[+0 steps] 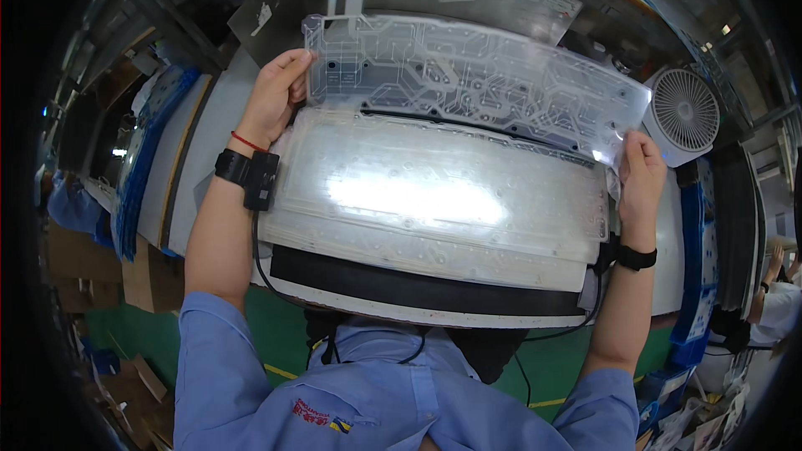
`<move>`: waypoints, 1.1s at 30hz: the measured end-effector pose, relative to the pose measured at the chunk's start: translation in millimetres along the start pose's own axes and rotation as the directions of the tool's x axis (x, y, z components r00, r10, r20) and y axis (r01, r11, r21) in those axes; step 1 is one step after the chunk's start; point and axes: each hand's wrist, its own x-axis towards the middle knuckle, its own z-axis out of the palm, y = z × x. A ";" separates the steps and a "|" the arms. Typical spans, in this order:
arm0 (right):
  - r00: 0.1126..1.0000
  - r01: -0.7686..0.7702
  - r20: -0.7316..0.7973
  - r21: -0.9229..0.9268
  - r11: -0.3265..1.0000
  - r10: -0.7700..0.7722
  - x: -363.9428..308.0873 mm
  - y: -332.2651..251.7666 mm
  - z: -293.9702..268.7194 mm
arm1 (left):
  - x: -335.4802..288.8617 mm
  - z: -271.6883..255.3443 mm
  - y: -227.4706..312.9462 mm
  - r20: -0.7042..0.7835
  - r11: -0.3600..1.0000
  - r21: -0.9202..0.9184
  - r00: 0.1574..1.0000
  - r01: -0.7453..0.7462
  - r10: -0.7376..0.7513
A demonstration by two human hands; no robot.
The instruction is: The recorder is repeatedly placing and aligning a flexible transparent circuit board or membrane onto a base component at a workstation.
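Observation:
A clear keyboard membrane sheet (468, 75) printed with silvery circuit lines is stretched between my two hands, tilted up at the far side of the bench. My left hand (281, 92) pinches its left edge. On the right, my right hand (642, 171) grips the lower right corner. A short pale tail (354, 6) sticks up from the sheet's upper left. Below the held sheet lies a stack of clear plastic sheets (434, 192), with bright glare across its middle. The stack rests on a black mat (418, 282).
A white round fan (685, 108) stands at the right back. Behind the sheet rises a metal panel (501, 12) with several paper labels. Blue trays (693, 259) line the right side, and cables (257, 259) run from my wrist devices. Another person (773, 309) is at far right.

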 end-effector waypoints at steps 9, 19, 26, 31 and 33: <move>0.998 0.050 -0.033 0.129 0.990 -0.046 1.5 -5.4 1.0 | -6.0 10.6 5.6 -0.034 0.989 -0.141 0.998 -0.053 0.049; 0.994 0.069 0.090 -0.089 0.994 -0.061 -2.5 -8.9 6.4 | -2.1 9.3 2.8 -0.014 0.990 0.138 0.999 0.041 -0.039; 0.997 0.049 0.058 -0.007 0.999 -0.048 -4.0 -12.2 13.7 | -3.2 15.3 4.0 -0.020 0.977 0.187 0.995 0.102 -0.100; 0.992 0.044 0.121 0.009 0.999 -0.045 -0.4 -5.4 2.7 | 1.0 5.0 -2.2 -0.006 0.997 0.064 0.999 0.054 -0.053; 0.995 0.028 0.090 0.032 0.999 -0.030 -1.8 -9.0 7.4 | 2.1 -2.2 -2.6 -0.039 0.996 0.055 0.997 0.064 -0.062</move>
